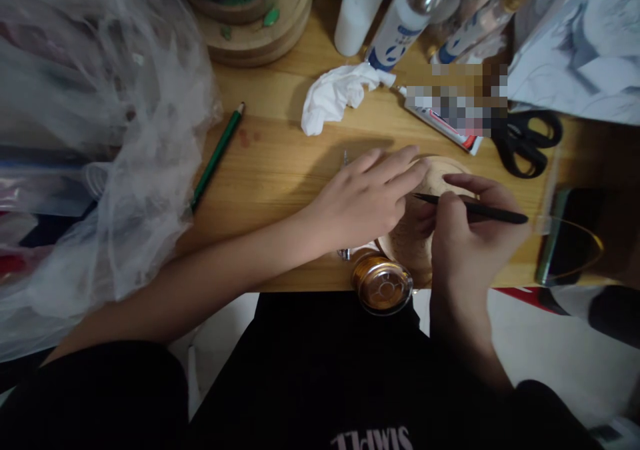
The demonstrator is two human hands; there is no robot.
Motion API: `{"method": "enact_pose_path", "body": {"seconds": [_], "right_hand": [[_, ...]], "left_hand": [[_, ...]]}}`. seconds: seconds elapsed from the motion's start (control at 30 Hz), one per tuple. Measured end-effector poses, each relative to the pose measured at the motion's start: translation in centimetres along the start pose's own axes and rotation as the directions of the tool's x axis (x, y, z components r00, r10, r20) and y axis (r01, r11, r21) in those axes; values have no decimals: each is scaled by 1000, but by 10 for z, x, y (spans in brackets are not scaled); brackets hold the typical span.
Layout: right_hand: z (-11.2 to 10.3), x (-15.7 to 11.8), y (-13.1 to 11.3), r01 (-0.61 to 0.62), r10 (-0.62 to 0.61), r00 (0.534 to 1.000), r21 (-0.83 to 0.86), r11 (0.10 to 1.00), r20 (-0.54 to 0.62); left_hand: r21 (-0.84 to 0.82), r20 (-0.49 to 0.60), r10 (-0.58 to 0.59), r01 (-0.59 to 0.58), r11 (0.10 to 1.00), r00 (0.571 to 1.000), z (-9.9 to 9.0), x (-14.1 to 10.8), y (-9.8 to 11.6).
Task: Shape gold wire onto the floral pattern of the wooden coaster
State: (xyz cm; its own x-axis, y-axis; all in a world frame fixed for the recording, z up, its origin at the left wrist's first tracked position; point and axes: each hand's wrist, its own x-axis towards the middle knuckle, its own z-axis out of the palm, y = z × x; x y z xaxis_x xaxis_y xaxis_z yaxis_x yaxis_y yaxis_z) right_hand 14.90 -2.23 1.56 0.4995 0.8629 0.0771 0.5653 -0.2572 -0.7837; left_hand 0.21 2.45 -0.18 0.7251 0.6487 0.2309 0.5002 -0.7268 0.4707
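My left hand [367, 193] lies with its fingers stretched out, their tips on a round wooden disc [440, 169]. Part of the disc is hidden under both hands. Between the thumb and fingers of my right hand [467, 237] is a slim black pointed tool [493, 211]. Its thin tip points left, close to my left fingers, above the disc. Whether it is tweezers or a pen-like tool, I cannot tell. A round clear-lidded spool [384, 285] with golden-brown windings sits at the table's front edge, just below the disc.
A green pencil [219, 157] lies left, beside crumpled clear plastic [155, 103]. Behind are a white tissue [337, 93], a tube [443, 123], black scissors [527, 140], bottles [400, 27] and a round wooden base [260, 43]. A phone [570, 237] lies right under a thin gold loop.
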Motion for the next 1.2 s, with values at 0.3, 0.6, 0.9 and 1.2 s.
{"method": "enact_pose_path", "body": {"seconds": [0.3, 0.6, 0.9, 1.2], "right_hand": [[0, -1, -1, 4, -4, 1000, -10, 1000, -15], [-1, -2, -2, 51, -49, 999, -95, 994, 18], [-3, 7, -5, 36, -16, 993, -170, 985, 119], [-2, 15, -8, -73, 90, 988, -134, 988, 125]], "left_hand": [[-31, -1, -14, 14, 999, 1000, 0, 0, 0], [-16, 2, 8, -8, 1000, 1000, 0, 0, -1], [58, 70, 5, -9, 998, 998, -4, -1, 0], [173, 50, 75, -82, 982, 996, -4, -2, -1]]}}
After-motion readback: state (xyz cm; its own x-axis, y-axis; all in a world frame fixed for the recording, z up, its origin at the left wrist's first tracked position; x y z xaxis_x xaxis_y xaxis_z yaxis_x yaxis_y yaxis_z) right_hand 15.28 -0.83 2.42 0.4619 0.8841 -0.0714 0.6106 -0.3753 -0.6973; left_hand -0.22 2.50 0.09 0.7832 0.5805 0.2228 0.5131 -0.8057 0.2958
